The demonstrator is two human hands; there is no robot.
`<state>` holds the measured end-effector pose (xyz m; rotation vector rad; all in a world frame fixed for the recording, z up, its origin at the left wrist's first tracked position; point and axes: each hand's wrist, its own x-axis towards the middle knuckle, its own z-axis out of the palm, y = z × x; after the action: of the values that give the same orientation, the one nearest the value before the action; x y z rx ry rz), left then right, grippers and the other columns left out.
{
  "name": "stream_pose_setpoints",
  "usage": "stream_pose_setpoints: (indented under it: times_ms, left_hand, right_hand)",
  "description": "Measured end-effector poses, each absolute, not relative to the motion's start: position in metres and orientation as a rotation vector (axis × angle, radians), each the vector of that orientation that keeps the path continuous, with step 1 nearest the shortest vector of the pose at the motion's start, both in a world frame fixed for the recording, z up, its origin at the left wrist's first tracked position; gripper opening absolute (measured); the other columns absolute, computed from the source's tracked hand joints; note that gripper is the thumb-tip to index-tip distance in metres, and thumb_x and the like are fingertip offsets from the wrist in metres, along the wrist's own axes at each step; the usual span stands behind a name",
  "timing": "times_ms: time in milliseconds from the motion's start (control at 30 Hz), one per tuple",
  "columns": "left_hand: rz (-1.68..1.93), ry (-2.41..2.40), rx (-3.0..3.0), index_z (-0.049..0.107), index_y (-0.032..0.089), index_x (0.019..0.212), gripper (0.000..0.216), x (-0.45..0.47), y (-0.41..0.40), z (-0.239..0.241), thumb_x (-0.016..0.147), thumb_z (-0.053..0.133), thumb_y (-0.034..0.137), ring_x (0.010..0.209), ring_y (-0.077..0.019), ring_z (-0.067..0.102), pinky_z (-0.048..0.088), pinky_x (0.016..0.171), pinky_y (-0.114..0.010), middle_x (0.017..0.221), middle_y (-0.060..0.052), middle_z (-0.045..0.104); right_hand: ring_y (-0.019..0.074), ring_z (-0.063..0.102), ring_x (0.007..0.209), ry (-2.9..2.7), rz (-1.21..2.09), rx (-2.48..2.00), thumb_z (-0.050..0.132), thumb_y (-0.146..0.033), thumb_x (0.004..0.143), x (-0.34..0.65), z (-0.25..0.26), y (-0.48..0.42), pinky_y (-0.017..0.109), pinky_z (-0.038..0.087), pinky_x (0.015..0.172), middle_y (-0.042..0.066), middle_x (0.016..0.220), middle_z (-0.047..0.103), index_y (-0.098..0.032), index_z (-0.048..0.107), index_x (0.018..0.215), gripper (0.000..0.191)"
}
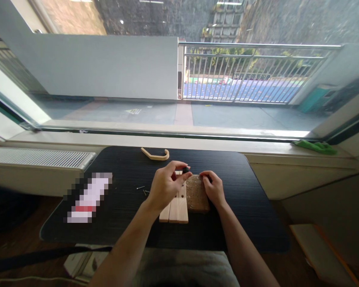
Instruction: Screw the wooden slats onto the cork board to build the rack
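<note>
Pale wooden slats (175,207) lie side by side mid-table, apparently unfastened; loose screws (143,189) wait nearby. The left hand (164,186) pinches a small black part (186,170) above them, while the right hand (214,188) grips a brown cork-like block (196,195) alongside.

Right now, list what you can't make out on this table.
- Small dark piece, head view: too small, pinched in left hand fingertips.
- Wooden slats: far ends hidden under that hand.
- Box: blurred out.
- Screws: too tiny to count.
- Right hand covers brown block edge.

Perhaps screws (143,189) left of slats (176,207)
</note>
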<state>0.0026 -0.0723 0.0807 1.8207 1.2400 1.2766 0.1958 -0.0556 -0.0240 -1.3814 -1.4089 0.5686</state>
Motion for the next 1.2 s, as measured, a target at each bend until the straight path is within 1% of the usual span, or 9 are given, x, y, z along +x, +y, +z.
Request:
stream_pose_setpoints:
  times_ms: [67,167,333,700,833,1000,1100,1200]
  left_hand:
    - [1.251,1.227,1.821,0.071,0.017,0.099,0.023,0.0023,-0.0725,0.0801,0.083,0.072,0.033,0.046,-0.0056,0.042,0.034,0.045,-0.018,0.068,0.000,0.070]
    - [1.224,1.190,1.830,0.071,0.017,0.100,0.023,0.0011,-0.0720,0.0807,0.084,0.070,0.034,0.046,-0.0055,0.040,0.032,0.044,-0.018,0.074,-0.003,0.073]
    - [1.203,1.165,1.836,0.072,0.018,0.103,0.023,-0.0005,-0.0711,0.0815,0.086,0.069,0.033,0.048,-0.0054,0.040,0.032,0.044,-0.018,0.082,-0.005,0.075]
    - [1.176,1.157,1.884,0.072,0.016,0.105,0.024,-0.0007,-0.0716,0.0839,0.086,0.066,0.030,0.047,-0.0055,0.040,0.032,0.043,-0.018,0.082,-0.006,0.075]
    - [1.172,1.161,1.911,0.071,0.017,0.106,0.023,-0.0008,-0.0720,0.0846,0.087,0.065,0.029,0.047,-0.0062,0.044,0.034,0.044,-0.019,0.081,-0.005,0.076]
    - [1.211,1.118,1.914,0.071,0.017,0.106,0.021,0.0001,-0.0725,0.0855,0.087,0.064,0.026,0.058,-0.0088,0.057,0.045,0.053,-0.020,0.090,-0.006,0.074]
    - [1.270,1.103,1.975,0.071,0.017,0.104,0.019,-0.0001,-0.0725,0.0869,0.087,0.064,0.023,0.064,-0.0089,0.058,0.047,0.056,-0.020,0.097,-0.006,0.070]
    - [1.284,1.093,2.017,0.071,0.018,0.106,0.020,-0.0011,-0.0718,0.0874,0.088,0.062,0.021,0.064,-0.0086,0.056,0.048,0.056,-0.020,0.096,-0.006,0.066]
  right_hand:
    - [0.0218,0.063,0.079,-1.410,0.570,-1.381,0.048,-0.027,0.082,0.1958,-0.0237,-0.0557,0.034,0.049,0.077,0.005,0.081,0.069,-0.021,0.067,0.080,0.020]
    - [0.0218,0.063,0.077,-1.410,0.574,-1.382,0.048,-0.028,0.082,0.1961,-0.0235,-0.0558,0.034,0.049,0.075,0.005,0.080,0.069,-0.021,0.066,0.080,0.019]
    - [0.0218,0.063,0.078,-1.409,0.580,-1.382,0.048,-0.028,0.082,0.1966,-0.0234,-0.0558,0.034,0.049,0.076,0.005,0.081,0.069,-0.021,0.066,0.079,0.020]
    - [0.0218,0.062,0.078,-1.403,0.574,-1.382,0.048,-0.027,0.081,0.1964,-0.0231,-0.0558,0.034,0.049,0.076,0.005,0.081,0.069,-0.021,0.066,0.080,0.020]
    - [0.0219,0.063,0.077,-1.399,0.572,-1.383,0.048,-0.028,0.081,0.1964,-0.0234,-0.0553,0.034,0.049,0.075,0.005,0.080,0.069,-0.021,0.066,0.079,0.020]
    - [0.0219,0.063,0.077,-1.396,0.573,-1.383,0.048,-0.028,0.080,0.1958,-0.0223,-0.0555,0.035,0.049,0.075,0.005,0.080,0.069,-0.021,0.066,0.079,0.020]
    - [0.0220,0.063,0.077,-1.398,0.578,-1.387,0.048,-0.028,0.080,0.1956,-0.0216,-0.0558,0.034,0.049,0.075,0.006,0.080,0.069,-0.021,0.066,0.079,0.020]
    - [0.0222,0.063,0.078,-1.399,0.579,-1.389,0.048,-0.028,0.080,0.1955,-0.0216,-0.0557,0.035,0.049,0.076,0.006,0.080,0.069,-0.021,0.066,0.079,0.020]
